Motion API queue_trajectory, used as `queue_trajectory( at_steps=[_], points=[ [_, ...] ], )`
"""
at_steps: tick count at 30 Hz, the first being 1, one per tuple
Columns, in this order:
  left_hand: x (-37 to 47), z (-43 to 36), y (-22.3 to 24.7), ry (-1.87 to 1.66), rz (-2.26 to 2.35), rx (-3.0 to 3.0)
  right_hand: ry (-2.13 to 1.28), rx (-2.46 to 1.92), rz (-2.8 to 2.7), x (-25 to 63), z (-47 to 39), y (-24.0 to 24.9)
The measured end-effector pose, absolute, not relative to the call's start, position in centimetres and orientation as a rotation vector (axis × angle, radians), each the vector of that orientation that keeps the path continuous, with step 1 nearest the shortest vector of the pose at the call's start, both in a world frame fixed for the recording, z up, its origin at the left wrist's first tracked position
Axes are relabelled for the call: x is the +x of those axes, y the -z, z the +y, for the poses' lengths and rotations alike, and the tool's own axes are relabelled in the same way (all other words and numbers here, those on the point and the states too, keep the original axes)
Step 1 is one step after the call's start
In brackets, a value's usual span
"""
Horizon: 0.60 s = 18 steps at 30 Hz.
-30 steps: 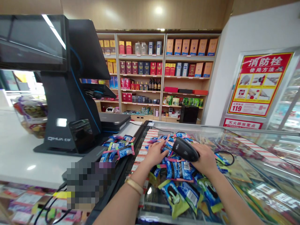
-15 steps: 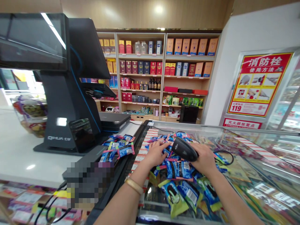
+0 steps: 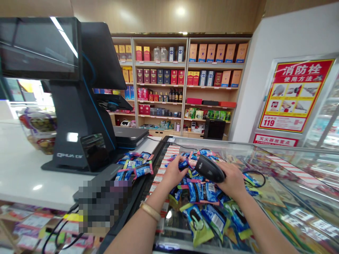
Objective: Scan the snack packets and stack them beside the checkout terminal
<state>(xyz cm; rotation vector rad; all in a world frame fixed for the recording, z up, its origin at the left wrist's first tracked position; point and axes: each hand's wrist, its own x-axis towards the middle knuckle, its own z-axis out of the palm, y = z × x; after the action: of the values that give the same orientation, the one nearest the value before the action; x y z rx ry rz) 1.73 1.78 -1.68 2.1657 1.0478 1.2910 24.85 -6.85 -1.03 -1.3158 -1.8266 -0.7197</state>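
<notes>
Gripping black handheld scanner (image 3: 209,169) in right hand (image 3: 233,179), closed round its near end, above the pile of snack packets (image 3: 202,192), angled toward left hand (image 3: 175,173). Keeping left hand low at left side of pile, thumb and fingers slightly parted around a blue packet (image 3: 183,164); can't tell if pinched or just touched. Lying loose and overlapping on glass counter (image 3: 173,231): the main pile. Seeing smaller packet cluster (image 3: 143,170) further left, near black terminal (image 3: 72,123).

hands (image 3: 172,173): 2 | scanner (image 3: 209,169): 1 | packets (image 3: 210,192): over a dozen | bracelet (image 3: 150,211): 1 | top-shelf orange boxes (image 3: 211,53): 6
</notes>
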Motion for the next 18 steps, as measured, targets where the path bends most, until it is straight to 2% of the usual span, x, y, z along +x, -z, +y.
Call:
queue_trajectory(
  at_steps=[7,18],
  points=[
    [0.9,2.4,0.8,-1.569,1.020,1.802,0.693,-1.300,-1.870,24.5,-7.0,0.7],
    [1.0,2.3,1.0,-1.596,0.979,1.773,0.615,-1.314,-1.931,23.4,-7.5,0.1]
  ],
)
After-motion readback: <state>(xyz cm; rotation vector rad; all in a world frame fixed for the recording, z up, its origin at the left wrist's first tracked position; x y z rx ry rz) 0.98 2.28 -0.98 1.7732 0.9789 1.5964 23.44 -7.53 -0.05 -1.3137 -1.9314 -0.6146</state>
